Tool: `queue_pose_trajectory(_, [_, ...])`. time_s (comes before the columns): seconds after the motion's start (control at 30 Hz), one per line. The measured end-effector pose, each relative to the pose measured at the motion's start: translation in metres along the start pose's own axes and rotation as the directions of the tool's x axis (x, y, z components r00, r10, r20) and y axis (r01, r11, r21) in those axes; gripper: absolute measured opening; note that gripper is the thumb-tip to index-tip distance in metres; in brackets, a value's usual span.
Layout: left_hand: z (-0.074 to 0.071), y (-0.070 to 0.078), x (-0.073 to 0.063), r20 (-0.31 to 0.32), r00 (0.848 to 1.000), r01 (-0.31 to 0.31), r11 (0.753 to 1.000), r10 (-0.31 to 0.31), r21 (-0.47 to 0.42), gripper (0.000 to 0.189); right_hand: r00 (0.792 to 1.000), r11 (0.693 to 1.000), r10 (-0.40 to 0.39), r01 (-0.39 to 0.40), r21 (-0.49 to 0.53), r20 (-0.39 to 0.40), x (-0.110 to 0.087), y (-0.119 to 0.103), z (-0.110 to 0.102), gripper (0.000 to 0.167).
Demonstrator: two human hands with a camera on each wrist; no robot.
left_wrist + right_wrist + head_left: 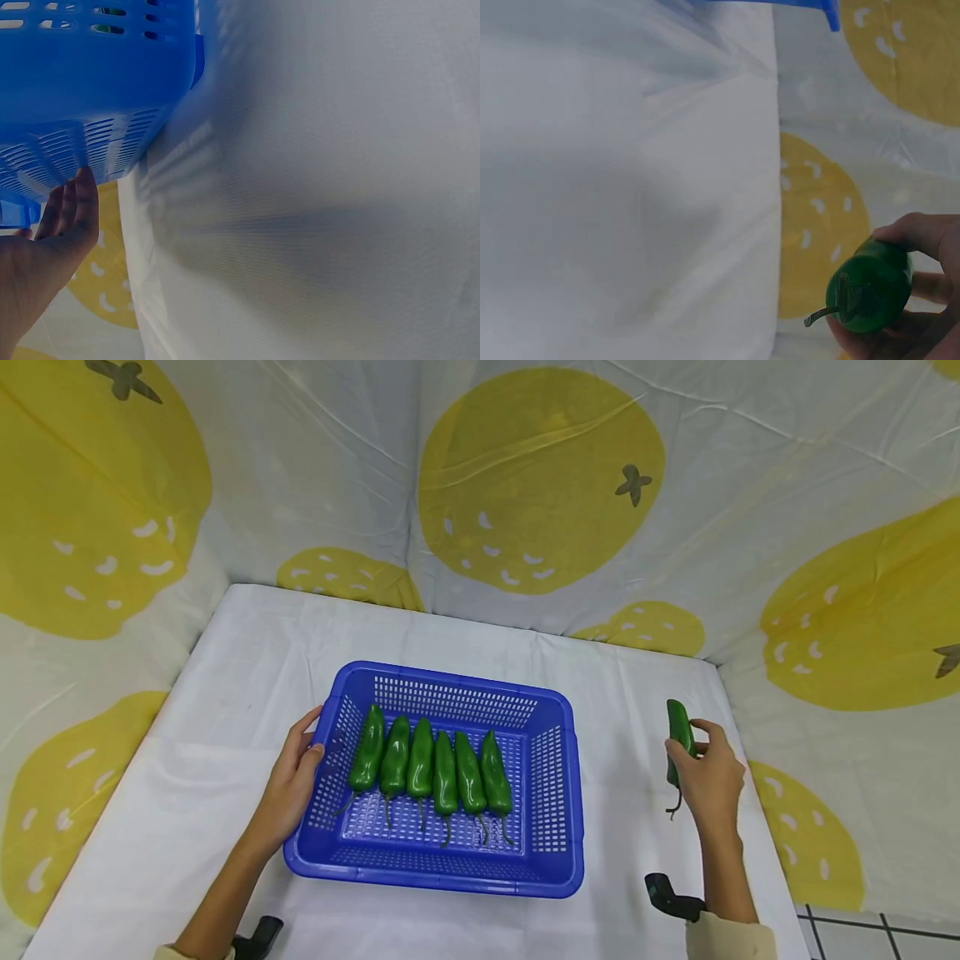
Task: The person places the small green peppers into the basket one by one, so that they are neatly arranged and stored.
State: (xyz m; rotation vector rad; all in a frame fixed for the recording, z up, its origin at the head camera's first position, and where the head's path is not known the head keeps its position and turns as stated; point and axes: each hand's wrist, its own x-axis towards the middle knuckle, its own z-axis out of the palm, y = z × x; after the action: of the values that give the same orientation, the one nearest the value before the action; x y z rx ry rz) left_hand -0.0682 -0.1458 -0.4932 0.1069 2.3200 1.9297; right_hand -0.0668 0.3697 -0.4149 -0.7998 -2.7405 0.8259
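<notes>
A blue plastic basket [450,887] with slotted walls stands on the white cloth in the head view. Several green peppers [420,760] lie side by side in it, stems toward the person. At the basket's left side, my left hand [291,777] holds the rim, thumb on top and fingers against the outer wall; the left wrist view shows these fingers [86,202] under the slotted side. Well to the right of the basket, my right hand [712,774] pinches one green pepper [678,727] between thumb and fingers, its stem hanging down. The right wrist view shows that pepper [870,289] stem end first.
White cloth [615,827] covers the table and shows between the basket and the right hand. Hanging fabric with yellow fruit prints [540,477] walls in the back and sides. Floor tiles [855,935] appear at the lower right.
</notes>
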Motion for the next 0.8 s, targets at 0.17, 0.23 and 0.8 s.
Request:
queue_pose_trajectory(0.17, [0.0,0.0,0.0,0.003,1.0,0.005,1.0,-0.005,0.001,0.052,0.998,0.997,-0.066,0.066,0.028,0.016,-0.007,-0.016,0.001,0.056])
queue_pose_trajectory(0.23, [0.0,0.0,0.0,0.003,1.0,0.004,1.0,-0.004,0.002,0.052,0.996,0.996,-0.082,0.081,0.041,0.033,-0.009,-0.022,0.002,0.057])
queue_pose_trajectory(0.8, [0.0,0.0,0.0,-0.007,1.0,-0.018,1.0,0.018,0.018,0.052,0.969,0.976,-0.202,0.186,0.117,0.144,-0.036,-0.073,0.019,0.055])
